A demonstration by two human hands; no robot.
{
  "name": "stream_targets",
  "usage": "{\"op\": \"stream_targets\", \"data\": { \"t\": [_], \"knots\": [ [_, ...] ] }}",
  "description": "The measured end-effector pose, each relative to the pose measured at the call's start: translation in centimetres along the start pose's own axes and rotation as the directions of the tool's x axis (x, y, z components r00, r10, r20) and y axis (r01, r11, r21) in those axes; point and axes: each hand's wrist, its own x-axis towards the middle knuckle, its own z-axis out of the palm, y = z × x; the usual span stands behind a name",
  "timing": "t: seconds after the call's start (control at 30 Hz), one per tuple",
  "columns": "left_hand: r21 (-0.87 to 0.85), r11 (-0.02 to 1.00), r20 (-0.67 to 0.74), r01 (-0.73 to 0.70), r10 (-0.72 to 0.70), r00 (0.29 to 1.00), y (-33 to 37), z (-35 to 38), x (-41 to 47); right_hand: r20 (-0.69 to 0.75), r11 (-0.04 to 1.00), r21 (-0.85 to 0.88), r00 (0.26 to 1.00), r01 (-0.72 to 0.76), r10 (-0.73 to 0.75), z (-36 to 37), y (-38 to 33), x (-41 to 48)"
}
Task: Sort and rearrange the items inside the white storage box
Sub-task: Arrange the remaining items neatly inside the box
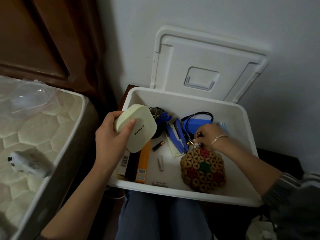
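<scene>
On the lap, against the wall: white box [245, 118], lid [207, 63] propped open behind it at 12 o'clock.

Item 1. Cream case [136, 129], rounded, hard-shelled, held above the box's 9 o'clock rim. Left hand [109, 139] wraps it, thumb across the top. Judged light and rigid but smooth; a full-palm hold across the narrow width suits it.

Item 2. Woven bag [202, 168], beaded lattice in tan, red and green, lying at 4 o'clock on the box floor. Judged pliable and bumpy, unlikely to slip; best lifted at its top clasp. Right hand [207, 134], with a bracelet on the wrist, pinches small metal fittings at the bag's 12 o'clock end; exactly what is gripped cannot be told.

Item 3. Blue stapler [176, 137], centre, lying on a pale card. Stiff, judged moderately heavy; take by the body.

Item 4. Blue pack [199, 123] with black cable, at 1 o'clock. Cable may snag on neighbours.

Item 5. 2 loose batteries: 1 black [158, 146], 1 white [161, 162], centre floor. Small, prone to roll; fingertip pinch.

Item 6. Orange carton [143, 163] beside a dark carton [132, 167], at 7 o'clock, partly under the case. Stiff, flat-sided, easy to stack.

Item 7. Black mesh cup [155, 111], at 10 o'clock, largely hidden.
</scene>
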Motion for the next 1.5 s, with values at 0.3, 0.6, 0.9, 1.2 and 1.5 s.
{"op": "stream_targets", "data": {
  "t": [0.3, 0.6, 0.9, 1.2, 1.5],
  "knots": [
    [-0.019, 1.0, 0.003, 0.018, -0.018, 1.0, 0.1, -0.2, -0.1, 0.136, 0.976, -0.084, 0.968, -0.201, 0.211, 3.9, 1.0, 3.3],
    [-0.043, 0.998, -0.018, 0.039, -0.04, 0.999, 0.0, -0.2, 0.1, 0.127, 0.999, -0.05, 0.992, 0.013, -0.006, 1.8, -2.4, 0.7],
    [-0.041, 0.998, -0.027, 0.051, -0.052, 0.998, 0.1, -0.1, 0.1, 0.339, 0.862, -0.057, 0.822, 0.504, -0.458, 7.6, -9.1, -2.1],
    [-0.043, 0.998, -0.023, 0.038, -0.039, 0.999, 0.1, -0.2, 0.1, 0.221, 0.799, -0.116, 0.8, 0.59, -0.558, 10.5, -9.8, -2.4],
    [-0.049, 0.998, -0.026, 0.039, -0.041, 0.999, -0.1, -0.2, 0.2, 0.018, 0.92, -0.075, 0.923, 0.384, -0.384, 10.8, -9.4, -0.3]
  ]
}}
